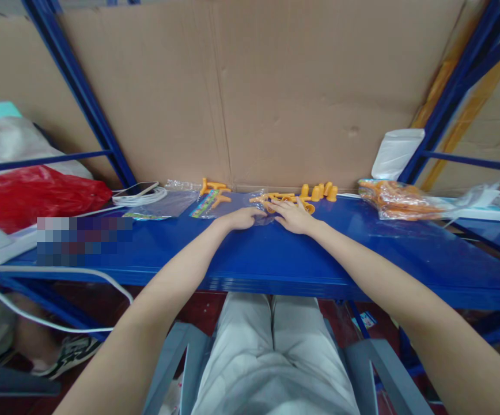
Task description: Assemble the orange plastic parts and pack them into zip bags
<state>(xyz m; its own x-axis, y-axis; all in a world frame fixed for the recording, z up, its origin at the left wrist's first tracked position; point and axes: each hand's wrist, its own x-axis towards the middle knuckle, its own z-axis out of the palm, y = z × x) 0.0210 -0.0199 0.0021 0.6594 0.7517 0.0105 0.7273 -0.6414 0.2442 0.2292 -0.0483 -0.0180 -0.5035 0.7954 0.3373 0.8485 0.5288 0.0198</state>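
Both my hands rest on the blue shelf at its middle. My left hand is curled, fingers pressed down on a clear plastic bag that holds orange plastic parts. My right hand lies on the same bag from the right, fingers bent onto it and the orange parts. Behind them lie loose orange T-shaped pieces and a row of small orange cones. A colourful printed card lies in another clear bag to the left.
A bag full of orange parts sits at the right. A phone with a white cable and a red plastic bag lie at the left. A white bag leans at the back right. Cardboard backs the shelf.
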